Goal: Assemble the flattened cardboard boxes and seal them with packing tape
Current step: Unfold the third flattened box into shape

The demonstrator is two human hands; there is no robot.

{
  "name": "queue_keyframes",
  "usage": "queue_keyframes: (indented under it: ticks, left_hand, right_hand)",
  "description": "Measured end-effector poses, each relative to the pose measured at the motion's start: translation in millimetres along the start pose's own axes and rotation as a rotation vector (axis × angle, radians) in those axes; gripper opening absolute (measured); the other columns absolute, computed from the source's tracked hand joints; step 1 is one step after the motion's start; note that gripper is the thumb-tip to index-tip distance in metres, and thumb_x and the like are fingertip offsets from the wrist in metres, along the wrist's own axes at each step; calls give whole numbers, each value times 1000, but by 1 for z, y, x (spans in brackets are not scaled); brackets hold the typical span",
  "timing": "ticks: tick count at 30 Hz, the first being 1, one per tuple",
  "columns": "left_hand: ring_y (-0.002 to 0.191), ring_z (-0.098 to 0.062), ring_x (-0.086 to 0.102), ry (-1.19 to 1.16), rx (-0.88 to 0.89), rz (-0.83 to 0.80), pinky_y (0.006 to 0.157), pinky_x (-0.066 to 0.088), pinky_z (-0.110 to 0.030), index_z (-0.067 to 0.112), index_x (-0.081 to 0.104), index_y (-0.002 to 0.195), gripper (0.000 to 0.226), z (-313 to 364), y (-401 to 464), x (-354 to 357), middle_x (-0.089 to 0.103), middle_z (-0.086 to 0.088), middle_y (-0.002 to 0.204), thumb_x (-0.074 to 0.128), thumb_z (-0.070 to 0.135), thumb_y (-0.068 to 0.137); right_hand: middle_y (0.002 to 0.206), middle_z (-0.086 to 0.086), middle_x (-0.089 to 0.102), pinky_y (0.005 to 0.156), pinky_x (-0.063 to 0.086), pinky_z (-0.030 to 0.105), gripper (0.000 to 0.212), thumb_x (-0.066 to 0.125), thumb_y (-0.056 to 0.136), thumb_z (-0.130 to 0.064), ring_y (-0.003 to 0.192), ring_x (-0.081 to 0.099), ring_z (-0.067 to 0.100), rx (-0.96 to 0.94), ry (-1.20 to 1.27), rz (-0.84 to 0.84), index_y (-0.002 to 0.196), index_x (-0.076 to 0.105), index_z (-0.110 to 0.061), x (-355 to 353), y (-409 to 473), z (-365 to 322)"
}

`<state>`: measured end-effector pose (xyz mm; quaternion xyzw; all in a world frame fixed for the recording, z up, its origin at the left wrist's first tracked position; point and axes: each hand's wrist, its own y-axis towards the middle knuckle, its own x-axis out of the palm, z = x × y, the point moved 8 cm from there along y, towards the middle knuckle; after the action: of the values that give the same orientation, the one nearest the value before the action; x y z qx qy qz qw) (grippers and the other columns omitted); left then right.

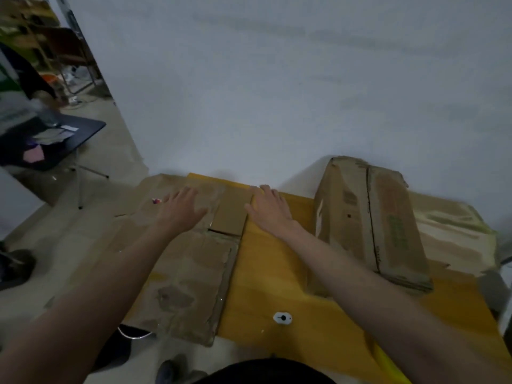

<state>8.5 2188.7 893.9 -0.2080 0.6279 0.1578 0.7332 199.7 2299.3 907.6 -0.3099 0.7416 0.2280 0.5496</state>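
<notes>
A flattened cardboard box lies across the left side of the yellow table and overhangs its left edge. My left hand rests flat on the far part of it, fingers spread. My right hand lies flat at the box's right edge, partly on the table, fingers apart. Between the hands sits a smaller, cleaner cardboard flap. A second folded box with green print stands tilted on the right of the table. No packing tape is visible.
A white wall rises right behind the table. A small white round object lies on the table's near part. More flat cardboard lies at the far right. A dark chair with papers stands on the floor at left.
</notes>
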Motion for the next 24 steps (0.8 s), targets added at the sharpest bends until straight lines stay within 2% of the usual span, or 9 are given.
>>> queue_keyframes:
  ticks: [6,11,14,18,24]
  left_hand:
    - [139,-33,39,5,10,-40,116,26,-47,16,35,150,64,-84,7,19,35,-8,156,52,47,97]
    - [141,-31,36,9,102,-98,116,26,-49,19,36,149,63,-142,12,34,34,-8,156,51,49,96]
    - [137,-33,40,15,133,-127,113,30,-49,19,37,147,62,-172,12,46,36,-7,155,52,49,95]
    - [134,-35,43,31,121,-184,113,31,-48,18,40,146,61,-210,14,69,41,-8,151,54,48,94]
    - [134,-33,43,47,112,-258,113,30,-49,19,42,144,59,-235,34,110,41,-7,149,56,46,93]
  right_hand:
    - [152,10,35,109,36,46,54,44,102,-40,138,36,31,74,56,17,151,31,-22,37,14,-54]
    - [149,8,39,106,38,47,53,47,101,-37,135,40,32,212,73,17,150,34,-21,73,22,-87]
    - [147,7,40,105,40,48,52,50,100,-33,133,41,31,287,70,25,149,35,-22,95,20,-102]
    - [144,8,42,97,49,47,54,49,100,-30,127,47,29,379,73,1,151,34,-21,130,14,-108]
    - [143,9,42,103,44,48,54,51,99,-32,130,42,30,446,110,-86,148,35,-16,180,20,-95]
